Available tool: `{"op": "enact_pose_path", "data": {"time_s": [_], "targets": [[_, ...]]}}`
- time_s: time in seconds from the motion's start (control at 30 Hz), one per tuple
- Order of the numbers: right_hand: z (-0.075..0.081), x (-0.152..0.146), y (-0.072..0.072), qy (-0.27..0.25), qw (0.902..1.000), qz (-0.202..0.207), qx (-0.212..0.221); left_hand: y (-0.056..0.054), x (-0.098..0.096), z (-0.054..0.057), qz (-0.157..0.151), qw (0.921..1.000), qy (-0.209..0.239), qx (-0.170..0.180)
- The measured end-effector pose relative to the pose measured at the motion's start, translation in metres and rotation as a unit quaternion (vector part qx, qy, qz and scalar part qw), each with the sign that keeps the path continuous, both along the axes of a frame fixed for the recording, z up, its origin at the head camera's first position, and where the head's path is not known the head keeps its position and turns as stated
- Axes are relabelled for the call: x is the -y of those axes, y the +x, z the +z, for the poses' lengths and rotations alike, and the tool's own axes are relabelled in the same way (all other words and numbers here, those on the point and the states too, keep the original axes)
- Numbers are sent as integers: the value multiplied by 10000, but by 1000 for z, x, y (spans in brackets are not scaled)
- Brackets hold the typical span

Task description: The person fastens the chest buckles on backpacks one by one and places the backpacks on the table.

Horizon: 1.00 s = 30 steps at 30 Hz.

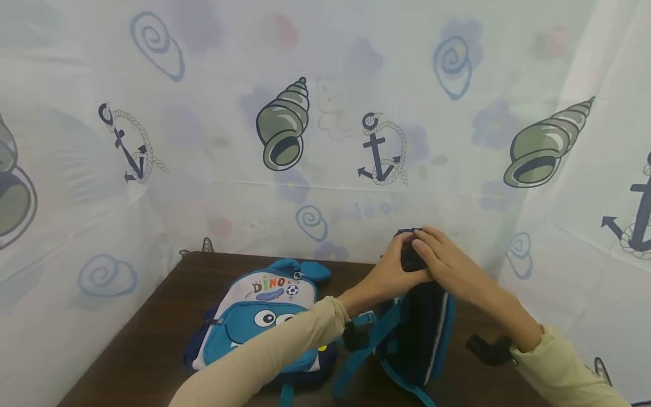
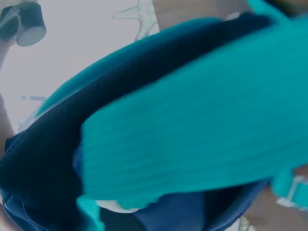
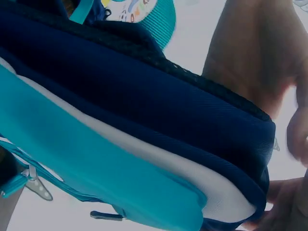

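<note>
A navy backpack [image 1: 417, 333] with teal straps stands upright on the table, its dark back panel partly turned to the head view. My left hand [image 1: 389, 274] grips its top, thumb and fingers spread around the dark fabric. From the other side, my right hand [image 1: 450, 268] holds the same top end, its fingers reaching over toward the left ones. A wide teal shoulder strap [image 2: 192, 120] fills much of the left wrist view. The right wrist view shows the bag's navy side [image 3: 144, 91] with white and teal panels, fingertips [image 3: 284, 192] at its end corner.
A second backpack [image 1: 231, 319], blue and white with a cartoon face and the word DINO, lies face up to the left. Both bags are on a dark brown table [image 1: 168, 316]. Pale curtains [image 1: 325, 209] printed with shells and anchors hang behind and beside it.
</note>
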State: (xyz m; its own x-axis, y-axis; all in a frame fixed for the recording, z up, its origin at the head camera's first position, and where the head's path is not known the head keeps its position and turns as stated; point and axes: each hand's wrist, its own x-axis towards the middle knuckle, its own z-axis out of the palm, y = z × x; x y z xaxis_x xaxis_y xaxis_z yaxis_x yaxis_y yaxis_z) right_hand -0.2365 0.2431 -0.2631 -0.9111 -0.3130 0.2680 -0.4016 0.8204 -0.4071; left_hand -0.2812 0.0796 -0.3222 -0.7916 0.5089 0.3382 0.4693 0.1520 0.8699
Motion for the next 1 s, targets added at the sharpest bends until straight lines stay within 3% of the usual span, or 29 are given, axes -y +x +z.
{"op": "enact_pose_path", "data": {"time_s": [0.07,0.13,0.23,0.3,0.37,0.47,0.6,0.73,0.83,0.9,1.0], "targets": [[-3,-1,1,202,9997,-61,-113,0,5,-6,-14,9988,373,332],[-5,-2,1,460,9985,-130,-264,-1,10,-13,215,9973,528,468],[-7,-4,2,752,9960,-221,-428,-5,14,-29,677,9949,390,636],[-8,-4,3,863,9947,-243,-504,-8,16,-44,891,9901,178,1069],[-8,-3,3,913,9941,-214,-540,-9,17,-60,910,9831,44,1589],[-9,-2,4,962,9935,-208,-566,-7,18,-80,813,9689,15,2335],[-9,-6,5,996,9931,-289,-550,-5,16,-95,536,9525,105,2995],[-7,-9,7,1016,9929,-281,-545,-3,12,-102,-105,9326,335,3592],[-6,-10,9,1048,9929,-302,-484,0,5,-105,-569,9103,486,4072],[-6,-10,9,1084,9927,-315,-435,2,-1,-106,-664,8960,563,4354],[-7,-12,10,1109,9928,-294,-347,5,-9,-108,-684,8849,687,4555]]}}
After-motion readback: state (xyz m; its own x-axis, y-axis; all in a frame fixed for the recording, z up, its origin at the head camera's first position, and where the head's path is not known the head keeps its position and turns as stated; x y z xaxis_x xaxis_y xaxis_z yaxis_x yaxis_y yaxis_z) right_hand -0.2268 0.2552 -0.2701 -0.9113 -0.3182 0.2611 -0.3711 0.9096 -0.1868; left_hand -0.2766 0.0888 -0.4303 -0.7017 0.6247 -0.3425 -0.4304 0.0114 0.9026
